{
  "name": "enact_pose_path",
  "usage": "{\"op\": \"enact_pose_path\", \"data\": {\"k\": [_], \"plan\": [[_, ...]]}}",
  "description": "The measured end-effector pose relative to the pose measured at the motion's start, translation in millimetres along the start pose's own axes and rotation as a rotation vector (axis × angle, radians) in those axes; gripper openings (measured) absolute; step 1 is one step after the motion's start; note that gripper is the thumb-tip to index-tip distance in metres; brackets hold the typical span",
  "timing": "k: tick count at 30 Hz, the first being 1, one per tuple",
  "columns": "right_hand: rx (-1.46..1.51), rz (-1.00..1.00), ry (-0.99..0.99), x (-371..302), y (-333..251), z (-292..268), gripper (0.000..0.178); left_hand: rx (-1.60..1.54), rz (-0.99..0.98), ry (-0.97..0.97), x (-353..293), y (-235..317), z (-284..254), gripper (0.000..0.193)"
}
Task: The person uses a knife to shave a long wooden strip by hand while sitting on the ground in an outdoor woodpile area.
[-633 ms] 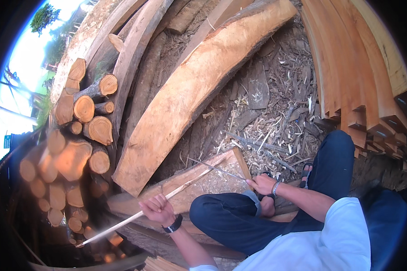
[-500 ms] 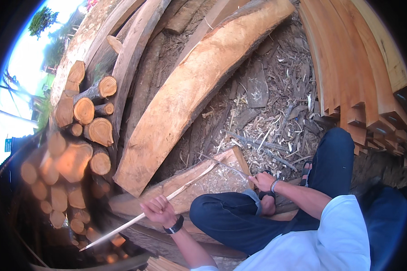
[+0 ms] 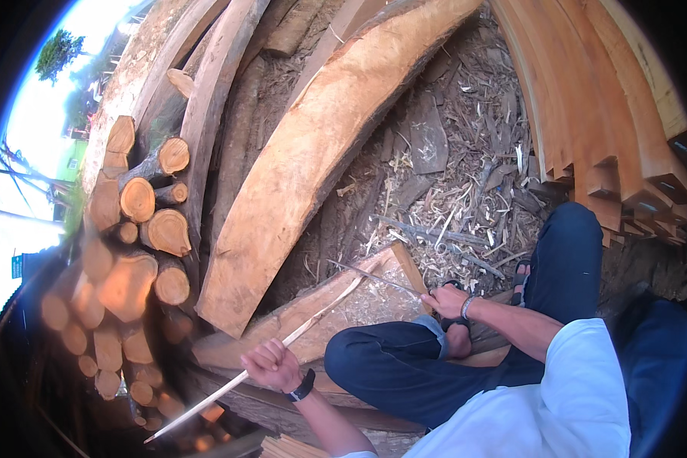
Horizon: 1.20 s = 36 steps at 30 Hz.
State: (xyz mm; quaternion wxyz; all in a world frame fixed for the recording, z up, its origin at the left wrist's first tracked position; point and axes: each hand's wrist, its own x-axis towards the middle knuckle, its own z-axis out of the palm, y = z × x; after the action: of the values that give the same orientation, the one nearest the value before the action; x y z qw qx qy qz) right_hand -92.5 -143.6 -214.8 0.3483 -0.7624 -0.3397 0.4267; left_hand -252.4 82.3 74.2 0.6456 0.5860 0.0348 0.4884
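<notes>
In my left hand (image 3: 271, 365), the fingers are wrapped round a long, pale peeled stick (image 3: 198, 406). The stick runs slantwise from low on the left up to the middle, where its upper end meets a thin blade. That blade belongs to a knife (image 3: 378, 280) whose handle is hidden inside my closed right hand (image 3: 446, 300). It points away to the left, across the stick's upper end. Beneath both lies a thick wooden slab (image 3: 225, 351), strewn with fine shavings near its right end.
A large bark-edged slab (image 3: 298, 160) stretches beyond my hands. Cut logs (image 3: 137, 200) are stacked on the left, long sawn boards (image 3: 611, 99) on the right. Shavings and bark chips (image 3: 473, 198) cover the ground between. My bent legs (image 3: 404, 370) are close below the knife.
The view has tilted slightly, shifting the whole scene a little. Both hands keep their grips, and the blade still crosses the stick's upper end.
</notes>
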Motion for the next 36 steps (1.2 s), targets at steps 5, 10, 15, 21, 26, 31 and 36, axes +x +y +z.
{"op": "enact_pose_path", "data": {"k": [5,10,15,21,26,31,36], "plan": [[0.008,0.074,0.036,6,6,-9,0.069,-0.029,-0.027,-0.189,3,-2,5,0.055],[-0.054,-0.074,0.018,0,-19,-8,0.064,-0.054,-0.018,-0.303,3,-2,-1,0.054],[0.038,0.025,0.093,7,-1,-9,0.067,-0.066,-0.038,-0.295,1,-2,2,0.053],[-0.081,-0.063,0.060,3,-10,2,0.068,0.010,-0.007,-0.167,-3,0,-9,0.053],[0.038,0.122,0.087,13,20,4,0.067,0.016,0.006,-0.061,-3,-1,-3,0.053],[-0.076,-0.089,0.075,0,0,2,0.062,0.017,0.023,0.072,-2,2,-11,0.052],[-0.031,0.016,0.019,2,9,-5,0.064,0.047,0.022,0.171,1,-1,2,0.052]]}}
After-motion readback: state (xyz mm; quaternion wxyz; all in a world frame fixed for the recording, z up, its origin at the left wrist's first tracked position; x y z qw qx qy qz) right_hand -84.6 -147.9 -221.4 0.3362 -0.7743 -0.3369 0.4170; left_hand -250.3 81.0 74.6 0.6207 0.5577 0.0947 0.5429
